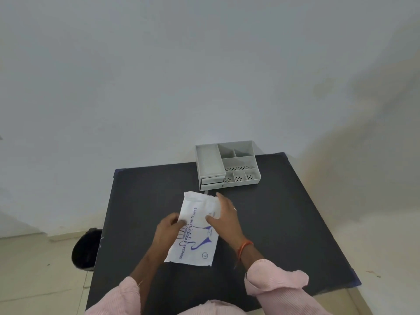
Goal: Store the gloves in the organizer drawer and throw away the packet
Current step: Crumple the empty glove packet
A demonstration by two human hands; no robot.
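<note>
1. Head view, looking down on a dark desk (284,223) set against a pale wall. A person in pink sleeves works at its middle.
2. Packet (195,237): white, flat, printed "disposable polyethylene gloves". It lies near the middle of the desk, long axis running from the near edge away toward the organizer (227,165), tilted a little to the right at the far end.
3. Left hand (167,230): fingers curled closed on the packet's left edge, about halfway along its length. Pinching it, as far as can be seen.
4. Right hand (223,214): spread over the packet's far right part, fingers partly open, thumb on the printed face. Whether it grips the far edge or only presses cannot be told. The far end looks puffed or lifted.
5. Gloves: none visible outside the packet; judged to be inside it.
6. Organizer sits at the far edge of the desk, just beyond the packet's far end. Drawers (212,181) stacked at its left front, both looking shut. Open compartments to the right.
7. Key relation: the packet's far end points almost straight at the drawers, and the right hand is the nearer to both.
8. Dark bin (87,248) on the floor off the desk's left side, nearer the left hand.
9. Judgement: opening the packet is the step in hand; drawer unopened, nothing binned.
</note>
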